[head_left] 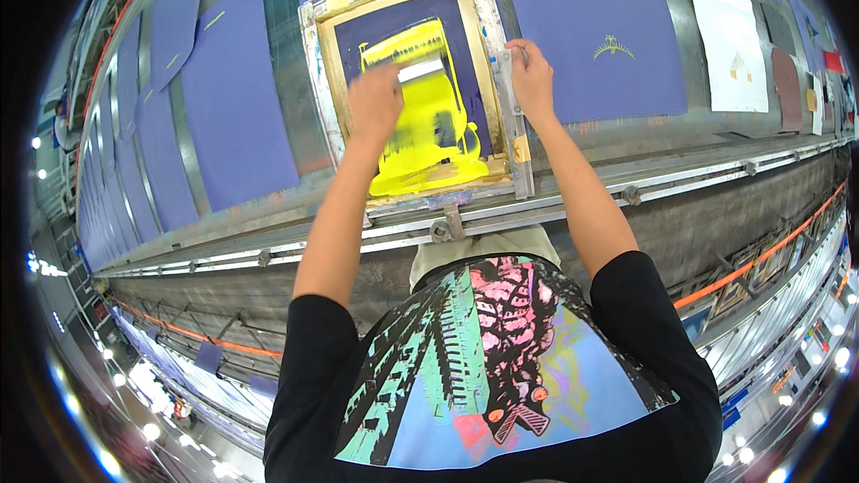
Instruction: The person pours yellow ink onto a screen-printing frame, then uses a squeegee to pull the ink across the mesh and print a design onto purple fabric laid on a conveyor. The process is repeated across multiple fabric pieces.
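Note:
A screen-printing frame [315, 89] lies on the long table in front of me, its wooden edges patched with tape and stained. Bright yellow ink [420, 181] covers much of its mesh, thickest along the near edge. My left hand [376, 105], smeared by motion, is closed on a squeegee [421, 71] whose pale strip shows just right of the fingers over the ink. At the frame's right side, my right hand [531, 79] is closed on the metal side bar [520, 139], its fingers near the upper end. Some of the mesh is hidden under my left hand.
Purple-blue fabric panels [234, 116] lie along the table on the left. Another panel [586, 27] on the right bears a small yellow print [614, 49]. Farther right is a white sheet [729, 36]. A metal rail [573, 203] with clamps runs along the near edge.

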The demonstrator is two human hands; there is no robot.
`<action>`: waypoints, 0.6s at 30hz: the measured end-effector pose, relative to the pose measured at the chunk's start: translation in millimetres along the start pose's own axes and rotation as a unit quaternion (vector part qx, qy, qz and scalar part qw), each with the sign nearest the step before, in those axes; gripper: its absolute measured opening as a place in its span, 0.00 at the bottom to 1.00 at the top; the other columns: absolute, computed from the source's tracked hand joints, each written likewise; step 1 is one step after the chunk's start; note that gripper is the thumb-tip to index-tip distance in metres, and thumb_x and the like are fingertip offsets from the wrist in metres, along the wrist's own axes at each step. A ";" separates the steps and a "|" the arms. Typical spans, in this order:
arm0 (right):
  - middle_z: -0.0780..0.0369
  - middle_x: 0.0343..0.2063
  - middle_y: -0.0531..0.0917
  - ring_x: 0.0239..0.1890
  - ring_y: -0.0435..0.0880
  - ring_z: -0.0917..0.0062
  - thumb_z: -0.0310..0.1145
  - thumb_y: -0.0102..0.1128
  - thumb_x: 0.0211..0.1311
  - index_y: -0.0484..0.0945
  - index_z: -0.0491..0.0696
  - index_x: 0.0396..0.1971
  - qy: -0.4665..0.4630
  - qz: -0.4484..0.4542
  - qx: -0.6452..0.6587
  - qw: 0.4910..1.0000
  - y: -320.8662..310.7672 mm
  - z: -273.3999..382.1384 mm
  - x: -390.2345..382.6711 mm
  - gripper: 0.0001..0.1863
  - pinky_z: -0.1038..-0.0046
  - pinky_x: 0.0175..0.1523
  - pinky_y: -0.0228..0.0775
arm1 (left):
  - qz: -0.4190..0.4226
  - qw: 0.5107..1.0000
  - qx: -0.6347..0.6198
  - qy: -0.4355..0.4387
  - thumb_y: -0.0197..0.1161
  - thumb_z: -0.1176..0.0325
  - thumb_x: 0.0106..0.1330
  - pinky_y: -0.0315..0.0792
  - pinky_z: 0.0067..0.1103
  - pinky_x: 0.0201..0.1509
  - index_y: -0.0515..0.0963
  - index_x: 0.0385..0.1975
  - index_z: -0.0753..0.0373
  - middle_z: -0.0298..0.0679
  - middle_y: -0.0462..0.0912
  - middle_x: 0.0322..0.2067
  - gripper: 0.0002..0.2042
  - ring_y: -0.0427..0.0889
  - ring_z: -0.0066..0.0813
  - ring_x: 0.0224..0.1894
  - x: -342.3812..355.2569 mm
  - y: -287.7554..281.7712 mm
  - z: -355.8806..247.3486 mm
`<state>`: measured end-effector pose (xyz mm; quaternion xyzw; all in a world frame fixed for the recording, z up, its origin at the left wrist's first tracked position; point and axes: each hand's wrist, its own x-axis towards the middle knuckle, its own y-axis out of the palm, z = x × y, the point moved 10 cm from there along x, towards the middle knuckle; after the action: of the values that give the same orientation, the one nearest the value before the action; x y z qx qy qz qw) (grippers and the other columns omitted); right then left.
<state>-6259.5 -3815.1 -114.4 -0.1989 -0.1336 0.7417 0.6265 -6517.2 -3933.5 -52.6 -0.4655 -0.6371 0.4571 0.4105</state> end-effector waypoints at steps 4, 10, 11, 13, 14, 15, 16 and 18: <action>0.54 0.16 0.76 0.21 0.78 0.60 0.35 0.54 0.76 0.82 0.51 0.46 -0.006 -0.017 0.003 1.000 -1.0 -4.4 2.9 0.09 0.58 0.32 0.68 | -0.060 0.994 -0.053 0.073 0.63 0.81 0.54 0.80 0.34 0.46 0.87 0.47 0.49 0.36 0.90 0.43 0.22 0.87 0.40 0.44 -74.6 -10.3 -26.6; 0.54 0.16 0.75 0.20 0.77 0.62 0.34 0.55 0.76 0.82 0.51 0.46 -0.001 -0.016 0.000 1.000 -5.3 0.6 0.5 0.08 0.60 0.31 0.67 | -0.044 0.994 -0.101 -0.010 0.63 0.78 0.57 0.80 0.35 0.44 0.88 0.43 0.51 0.39 0.90 0.40 0.17 0.88 0.42 0.43 -17.5 -8.3 12.4; 0.54 0.16 0.75 0.20 0.77 0.61 0.34 0.55 0.76 0.82 0.51 0.45 0.001 -0.011 0.005 1.000 -4.6 2.8 -0.5 0.08 0.61 0.31 0.67 | -0.014 0.995 -0.089 -0.034 0.62 0.76 0.58 0.81 0.37 0.45 0.89 0.45 0.50 0.43 0.90 0.38 0.18 0.88 0.45 0.41 15.2 -6.0 30.6; 0.57 0.16 0.73 0.20 0.73 0.67 0.34 0.55 0.76 0.82 0.51 0.46 -0.003 0.001 0.016 1.000 2.0 3.7 -2.9 0.08 0.63 0.30 0.65 | -0.006 0.991 -0.115 -0.069 0.61 0.73 0.58 0.81 0.40 0.44 0.88 0.47 0.53 0.47 0.89 0.35 0.18 0.88 0.51 0.39 65.0 -7.8 62.3; 0.61 0.15 0.71 0.19 0.69 0.74 0.34 0.55 0.77 0.83 0.50 0.46 -0.007 0.000 0.020 1.000 4.5 -0.7 -2.7 0.09 0.65 0.29 0.62 | 0.029 0.993 -0.094 -0.060 0.62 0.72 0.59 0.81 0.40 0.46 0.88 0.48 0.52 0.47 0.89 0.36 0.18 0.88 0.50 0.40 86.5 -6.4 64.0; 0.64 0.15 0.69 0.19 0.66 0.80 0.34 0.55 0.77 0.83 0.50 0.47 -0.011 -0.001 0.026 1.000 5.2 -1.1 -0.7 0.09 0.68 0.28 0.60 | 0.041 0.997 -0.048 -0.055 0.62 0.72 0.59 0.81 0.40 0.46 0.88 0.48 0.52 0.46 0.89 0.36 0.18 0.88 0.50 0.41 96.9 -3.2 60.8; 0.61 0.15 0.71 0.19 0.69 0.74 0.34 0.55 0.77 0.83 0.51 0.46 -0.012 0.004 0.021 1.000 5.2 -2.0 2.8 0.09 0.65 0.29 0.62 | 0.052 0.997 0.001 -0.051 0.62 0.72 0.59 0.81 0.41 0.47 0.88 0.48 0.52 0.45 0.90 0.37 0.17 0.88 0.49 0.42 100.9 -0.9 58.4; 0.54 0.16 0.74 0.19 0.77 0.63 0.34 0.56 0.76 0.82 0.51 0.46 -0.002 0.012 0.010 1.000 3.6 -7.1 2.5 0.08 0.61 0.31 0.67 | 0.059 0.997 -0.010 -0.056 0.62 0.73 0.59 0.81 0.40 0.48 0.88 0.48 0.51 0.44 0.90 0.39 0.18 0.88 0.48 0.43 93.6 2.9 44.9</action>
<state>-6259.7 -3813.7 -122.6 -0.1926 -0.1248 0.7510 0.6192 -6580.6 -3851.4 -57.3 -0.4799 -0.6348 0.4999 0.3418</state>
